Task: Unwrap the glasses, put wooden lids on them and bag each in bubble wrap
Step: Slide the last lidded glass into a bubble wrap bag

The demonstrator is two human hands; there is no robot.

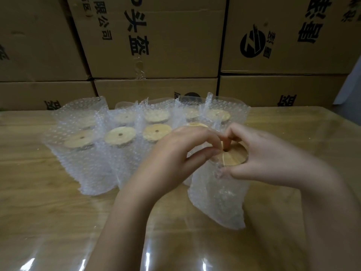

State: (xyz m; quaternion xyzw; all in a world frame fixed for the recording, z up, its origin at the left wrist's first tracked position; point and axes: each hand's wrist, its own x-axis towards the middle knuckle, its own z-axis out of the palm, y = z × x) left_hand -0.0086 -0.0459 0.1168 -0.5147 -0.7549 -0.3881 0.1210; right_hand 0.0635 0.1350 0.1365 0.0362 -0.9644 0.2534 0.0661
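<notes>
Working at the wooden table, below stacked cardboard boxes, we see rows of bagged glasses. Nearest us stands a bubble-wrap bag, its wooden lid showing at the mouth. Our left hand and right hand pinch the bag's rim beside the lid. We judge bagging nearly done; next, this one joins the rows.

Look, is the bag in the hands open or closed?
Open. The lid shows bare at the top of the bag, whose mouth the left hand and right hand grip.
</notes>
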